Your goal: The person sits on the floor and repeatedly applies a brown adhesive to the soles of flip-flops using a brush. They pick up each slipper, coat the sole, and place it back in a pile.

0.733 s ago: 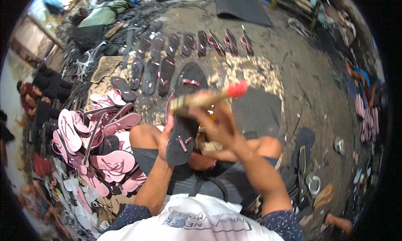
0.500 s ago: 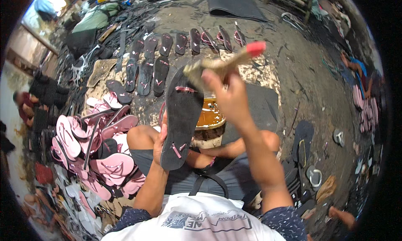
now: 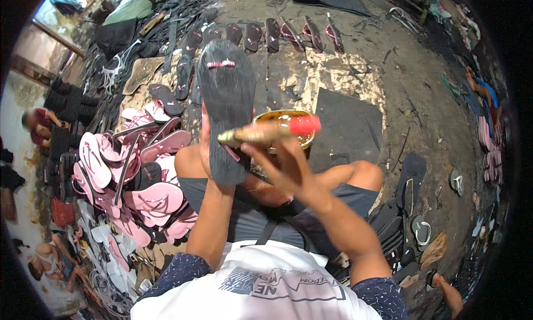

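Observation:
A black flip-flop sole point(image 3: 226, 92) is held up with its underside facing me, pinkish strap ends showing in it. My left hand point(image 3: 205, 145) grips it from behind along its left edge; most of those fingers are hidden. In my right hand point(image 3: 287, 167) is a brush point(image 3: 258, 134) with a red handle end, slightly blurred. Its bristles touch the sole near the lower strap ends, and the sole's surface shows wet streaks. Partly behind the brush stands a round tub point(image 3: 272, 115) of shiny amber liquid.
Pink flip-flops point(image 3: 152, 200) are heaped at my left. Rows of dark flip-flops point(image 3: 272, 35) lie beyond the tub, some hidden behind the held sole. A black sheet point(image 3: 350, 125) lies right of the tub. Other people point(image 3: 41, 123) sit at the left edge.
The brush has moved down from the sole's upper end to its lower part. The held sole has shifted up and left in view, and its underside now looks wet and streaked.

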The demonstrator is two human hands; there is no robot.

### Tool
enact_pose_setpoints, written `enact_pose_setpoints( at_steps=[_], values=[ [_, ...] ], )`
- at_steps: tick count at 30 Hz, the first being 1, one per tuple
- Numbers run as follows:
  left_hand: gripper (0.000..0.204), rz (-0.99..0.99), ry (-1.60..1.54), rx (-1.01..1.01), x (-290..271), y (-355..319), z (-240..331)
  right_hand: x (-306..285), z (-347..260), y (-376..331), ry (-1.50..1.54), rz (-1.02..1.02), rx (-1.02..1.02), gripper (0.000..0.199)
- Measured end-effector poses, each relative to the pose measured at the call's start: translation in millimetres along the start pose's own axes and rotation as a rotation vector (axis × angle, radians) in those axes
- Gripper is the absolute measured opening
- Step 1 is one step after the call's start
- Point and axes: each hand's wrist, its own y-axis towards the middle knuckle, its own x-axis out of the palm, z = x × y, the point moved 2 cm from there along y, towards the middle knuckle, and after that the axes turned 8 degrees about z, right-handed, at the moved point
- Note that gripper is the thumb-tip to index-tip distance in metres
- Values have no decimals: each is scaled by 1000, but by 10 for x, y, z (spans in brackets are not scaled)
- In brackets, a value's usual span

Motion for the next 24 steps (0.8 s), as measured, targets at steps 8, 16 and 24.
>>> enact_pose_setpoints(
  at_steps=[8,16,24],
  values=[
    [53,16,65,86,313,277,-114,-102,-96,-58,-255,-54,-263,33],
    [48,63,175,86,338,339,-143,26,280,253,-264,5,-287,22],
    [45,73,507,227,-58,1622,1035,-1057,-108,-78,-57,464,305,40]
  ],
)
